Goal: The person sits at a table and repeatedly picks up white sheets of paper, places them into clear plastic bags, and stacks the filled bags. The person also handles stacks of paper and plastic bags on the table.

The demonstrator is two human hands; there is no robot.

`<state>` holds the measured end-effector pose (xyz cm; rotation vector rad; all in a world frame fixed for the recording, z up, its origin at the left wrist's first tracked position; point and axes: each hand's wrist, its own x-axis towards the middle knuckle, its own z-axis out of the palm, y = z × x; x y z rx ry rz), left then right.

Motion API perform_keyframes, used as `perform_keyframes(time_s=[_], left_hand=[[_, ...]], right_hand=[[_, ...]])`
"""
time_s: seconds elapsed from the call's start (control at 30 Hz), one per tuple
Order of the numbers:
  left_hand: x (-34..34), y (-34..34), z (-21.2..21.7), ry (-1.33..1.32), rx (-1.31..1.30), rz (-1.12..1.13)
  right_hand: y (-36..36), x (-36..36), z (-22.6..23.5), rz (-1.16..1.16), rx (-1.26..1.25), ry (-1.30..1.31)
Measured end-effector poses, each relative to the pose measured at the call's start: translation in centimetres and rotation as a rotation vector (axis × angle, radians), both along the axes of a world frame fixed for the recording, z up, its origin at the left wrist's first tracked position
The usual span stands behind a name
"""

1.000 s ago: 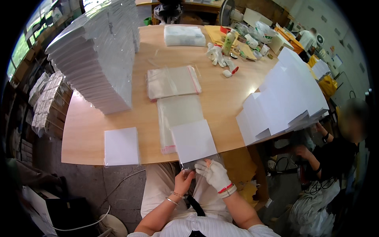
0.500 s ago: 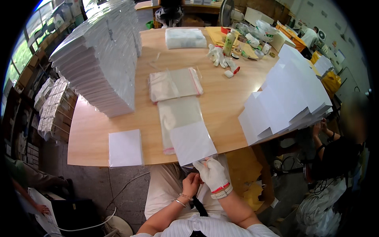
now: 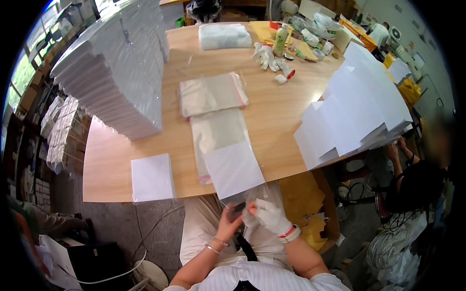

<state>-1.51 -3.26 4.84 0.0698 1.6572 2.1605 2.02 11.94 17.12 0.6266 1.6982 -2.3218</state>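
Observation:
A clear plastic bag [image 3: 257, 192] with a white square sheet [image 3: 235, 169] inside lies at the table's front edge, its clear end hanging over my lap. Below that edge, my bare left hand [image 3: 228, 227] is curled with its thumb against crumpled clear film. My right hand [image 3: 273, 218], in a white knitted glove with a red cuff, pinches the film between the two hands. Where the film joins the bag is hard to make out. Under the sheet lie flat clear bags [image 3: 218, 128], with another bundle of clear bags [image 3: 212, 94] behind them.
A tall film-wrapped stack [image 3: 121, 68] stands left, above a small white packet [image 3: 152, 177] at the front edge. Stepped white stacks [image 3: 352, 106] stand right. Gloves [image 3: 265, 56], a bottle [image 3: 280, 40] and a folded plastic bundle [image 3: 224, 37] lie farther back. A person [image 3: 412, 179] sits at right.
My hands have moved apart a little, the gloved one to the right, and crumpled clear film now shows between them. The sheet in its bag stays at the table edge; the view has shifted slightly.

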Motion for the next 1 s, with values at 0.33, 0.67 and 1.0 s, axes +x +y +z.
perform_keyframes(time_s=[0.33,0.67,1.0], left_hand=[[-2.2,-4.7,0.1,0.194,-0.354,-0.165],[-6.5,-2.3,4.7,-0.267,-0.271,-0.310],[-6.3,-1.6,5.1,-0.293,-0.054,-0.166]], right_hand=[[-0.5,-1.8,-0.9,-0.211,1.319,0.518],[8.2,-2.0,-3.9,-0.038,1.086,-0.143],[4.0,-3.1,1.0,-0.005,1.078,0.154]])
